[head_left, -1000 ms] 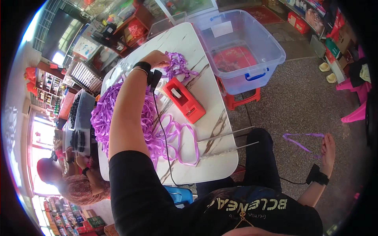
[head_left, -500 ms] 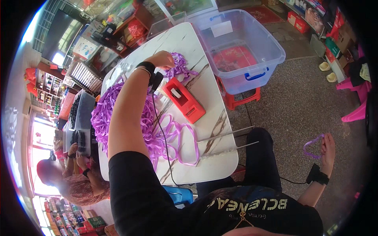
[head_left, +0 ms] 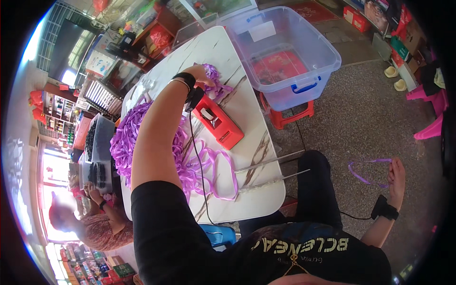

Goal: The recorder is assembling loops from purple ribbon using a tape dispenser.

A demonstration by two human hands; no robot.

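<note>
My right hand point(head_left: 397, 179), out at the right above the floor, is closed on a purple ribbon loop point(head_left: 359, 176) that hangs out to its left. At the far part of the table my left hand point(head_left: 196, 74) reaches down against a small bunch of purple ribbons point(head_left: 216, 85); its fingertips are partly hidden, so its grip does not show. Just nearer than that hand lies a red tape dispenser point(head_left: 227, 133) with a white roll. Under and beside my left forearm spreads a large heap of purple ribbon point(head_left: 126, 137), with loose loops point(head_left: 233, 178) trailing toward me.
The white marbled table point(head_left: 266, 190) has two thin metal rods point(head_left: 270, 166) jutting past its right edge. Beyond it a clear plastic tub point(head_left: 327, 66) rests on a red stool point(head_left: 304, 114). A black cable crosses the table. At the left a co-worker point(head_left: 107, 228) handles things by grey bins.
My left hand has moved slightly nearer, its fingers lower against the small bunch. The ribbon loop in my right hand has swung left and opened wider. The view has shifted a little.
</note>
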